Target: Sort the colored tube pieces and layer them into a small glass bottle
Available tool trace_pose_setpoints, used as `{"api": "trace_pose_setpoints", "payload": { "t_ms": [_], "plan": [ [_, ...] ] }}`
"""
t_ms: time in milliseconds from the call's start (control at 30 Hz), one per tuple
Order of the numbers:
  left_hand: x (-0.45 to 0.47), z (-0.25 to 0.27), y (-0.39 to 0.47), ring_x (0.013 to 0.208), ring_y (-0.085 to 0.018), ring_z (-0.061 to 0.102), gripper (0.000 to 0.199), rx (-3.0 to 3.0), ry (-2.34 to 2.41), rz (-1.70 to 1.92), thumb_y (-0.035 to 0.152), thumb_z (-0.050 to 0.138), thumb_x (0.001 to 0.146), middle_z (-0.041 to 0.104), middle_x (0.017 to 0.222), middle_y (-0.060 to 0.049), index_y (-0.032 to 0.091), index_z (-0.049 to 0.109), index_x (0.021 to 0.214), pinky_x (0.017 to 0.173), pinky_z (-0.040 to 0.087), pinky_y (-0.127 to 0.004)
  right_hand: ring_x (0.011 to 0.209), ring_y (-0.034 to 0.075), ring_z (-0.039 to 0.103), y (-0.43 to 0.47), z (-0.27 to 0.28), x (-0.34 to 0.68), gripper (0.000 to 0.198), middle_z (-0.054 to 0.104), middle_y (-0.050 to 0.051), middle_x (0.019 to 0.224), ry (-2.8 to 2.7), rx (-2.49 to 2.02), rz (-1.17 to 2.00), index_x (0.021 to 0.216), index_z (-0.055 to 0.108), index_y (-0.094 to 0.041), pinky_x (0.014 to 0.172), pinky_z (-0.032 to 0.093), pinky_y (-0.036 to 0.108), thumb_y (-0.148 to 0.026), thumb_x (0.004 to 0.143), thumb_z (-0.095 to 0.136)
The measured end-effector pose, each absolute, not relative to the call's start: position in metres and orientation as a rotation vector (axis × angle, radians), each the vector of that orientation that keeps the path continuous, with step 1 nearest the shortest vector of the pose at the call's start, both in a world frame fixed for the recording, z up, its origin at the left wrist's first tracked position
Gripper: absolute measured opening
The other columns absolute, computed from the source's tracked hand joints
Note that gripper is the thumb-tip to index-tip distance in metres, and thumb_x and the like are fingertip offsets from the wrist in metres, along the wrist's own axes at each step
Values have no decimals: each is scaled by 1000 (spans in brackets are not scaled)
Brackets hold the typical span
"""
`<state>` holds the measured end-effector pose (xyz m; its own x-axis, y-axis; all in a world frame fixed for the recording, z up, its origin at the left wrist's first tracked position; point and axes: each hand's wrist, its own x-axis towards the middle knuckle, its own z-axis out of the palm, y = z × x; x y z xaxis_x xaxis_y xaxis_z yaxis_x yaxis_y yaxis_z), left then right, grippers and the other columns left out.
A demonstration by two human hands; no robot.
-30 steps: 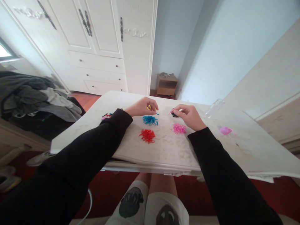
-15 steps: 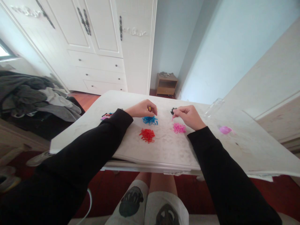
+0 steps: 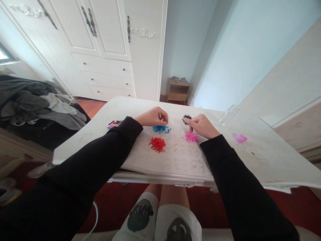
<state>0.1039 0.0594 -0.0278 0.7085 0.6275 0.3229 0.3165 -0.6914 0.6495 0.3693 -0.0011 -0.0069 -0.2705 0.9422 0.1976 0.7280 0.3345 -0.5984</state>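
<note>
My left hand [image 3: 155, 117] is curled closed just above a pile of blue rubber bands [image 3: 161, 129], with a bit of yellow rubber band [image 3: 160, 115] showing between its fingers. Over a pile of pink rubber bands [image 3: 191, 137] is my right hand [image 3: 202, 125], one finger pointing down at the pile and another digit stretched left. That stretched digit lies beside a small pile of black rubber bands [image 3: 187, 117]. I see nothing held in the right hand. Nearer me lies a pile of red rubber bands [image 3: 157, 145].
A mixed-colour pile [image 3: 114, 124] lies left of my left wrist on the white table [image 3: 175, 160]. To the right are a clear container [image 3: 229, 113] lying tilted and a pink-purple lump [image 3: 240, 138]. Beyond stand a white wardrobe [image 3: 105, 77] and a small wooden cabinet [image 3: 178, 90].
The right hand has lowered a finger to the pink pile, and the pink band that hung from its fingertips no longer shows. A blue band now sticks out at the blue pile's right edge.
</note>
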Motion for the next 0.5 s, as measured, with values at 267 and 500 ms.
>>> {"api": "trace_pose_setpoints", "payload": {
  "t_ms": [267,500],
  "plan": [
    [118,-26,43,86,-19,71,15,2416,564,757,14,72,72,78,91,-6,19,82,83,85,55,-31,47,14,52,5,-12,373,70,55,4,42,-2109,-1426,442,45,63,-19,62,41,32,-69,92,51],
    [125,-35,41,77,-17,73,19,2451,533,654,10,72,70,79,82,-3,21,83,80,78,56,-27,55,15,51,7,-13,371,65,60,3,54,-2162,-1338,391,56,68,-18,61,35,32,-69,93,49]
  ]
}}
